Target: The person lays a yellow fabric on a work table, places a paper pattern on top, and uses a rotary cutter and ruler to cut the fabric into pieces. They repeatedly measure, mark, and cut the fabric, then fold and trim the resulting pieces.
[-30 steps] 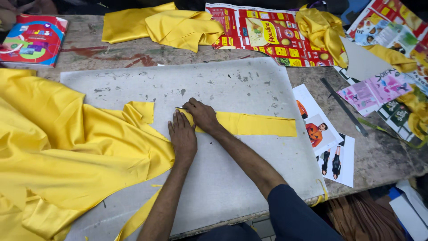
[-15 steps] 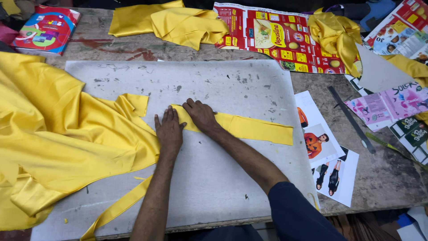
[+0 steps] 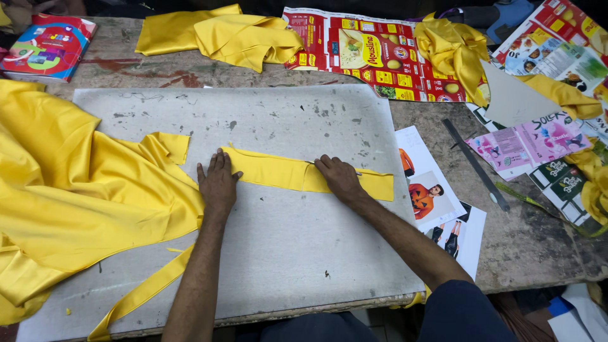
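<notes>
A long yellow fabric strip (image 3: 278, 173) lies flat across the grey board (image 3: 266, 266). My left hand (image 3: 217, 183) presses flat on the strip's left end, fingers spread, right beside the big heap of yellow cloth (image 3: 76, 196). My right hand (image 3: 339, 178) rests palm down on the strip toward its right end. Neither hand grips anything. A narrow yellow ribbon of cloth (image 3: 142, 294) trails off the board's front left.
Folded yellow cloth pieces (image 3: 221, 38) lie at the back, beside flattened red printed packaging (image 3: 367, 54). Magazine pages (image 3: 437, 196) and a dark ruler (image 3: 475, 164) are on the right. A colourful book (image 3: 47, 47) sits at the back left. The stone table edge runs front right.
My right hand has slid to the right along the strip, away from my left hand, smoothing it flat. The left hand stays near the strip's left end.
</notes>
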